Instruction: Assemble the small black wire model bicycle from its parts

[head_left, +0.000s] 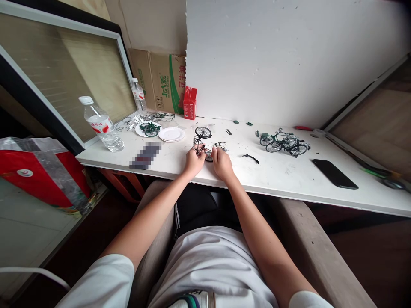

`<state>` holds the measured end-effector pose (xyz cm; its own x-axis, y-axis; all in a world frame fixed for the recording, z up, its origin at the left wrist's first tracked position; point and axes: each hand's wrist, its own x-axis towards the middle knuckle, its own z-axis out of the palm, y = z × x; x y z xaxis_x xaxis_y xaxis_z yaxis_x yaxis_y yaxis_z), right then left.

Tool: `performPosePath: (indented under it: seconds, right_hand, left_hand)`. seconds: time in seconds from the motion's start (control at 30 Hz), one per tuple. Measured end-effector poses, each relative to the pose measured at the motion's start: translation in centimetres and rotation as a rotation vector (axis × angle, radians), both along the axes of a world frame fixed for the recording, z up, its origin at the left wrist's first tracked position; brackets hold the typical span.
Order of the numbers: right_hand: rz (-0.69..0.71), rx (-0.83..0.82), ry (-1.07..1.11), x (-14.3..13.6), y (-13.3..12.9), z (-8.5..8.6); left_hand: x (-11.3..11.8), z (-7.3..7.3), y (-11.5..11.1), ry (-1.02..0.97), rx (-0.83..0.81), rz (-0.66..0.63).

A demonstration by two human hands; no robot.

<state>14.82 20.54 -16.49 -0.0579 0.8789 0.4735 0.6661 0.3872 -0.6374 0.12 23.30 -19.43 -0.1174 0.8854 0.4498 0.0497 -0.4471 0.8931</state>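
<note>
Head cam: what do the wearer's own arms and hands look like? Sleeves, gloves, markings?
Left hand and right hand are both ungloved, no rings or watch visible. Forearms uncovered, no cables or markings apparent. Plain white short sleeves.

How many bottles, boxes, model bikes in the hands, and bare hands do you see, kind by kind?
Bottles: 2, the nearer bottle and the farther bottle
Boxes: 2, the cardboard box and the red box
Model bikes in the hands: 1, the black bike
Bare hands: 2, left hand and right hand
Total: 7
</note>
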Motion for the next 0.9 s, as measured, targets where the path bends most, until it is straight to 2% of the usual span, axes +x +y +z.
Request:
performPosePath:
  seconds: [0.43,0.9]
  right_hand:
    - [-0.003,0.104,0.036,0.20,0.48,-0.69]
    - [0.040,0.119,0.074,0.14,0.47,-0.72]
  left_hand:
    - [-0.09,0.08,0.02,-0.011,-0.036,-0.006]
    - [-0.04,0.02,0.05,-0.013,-0.041,-0.011]
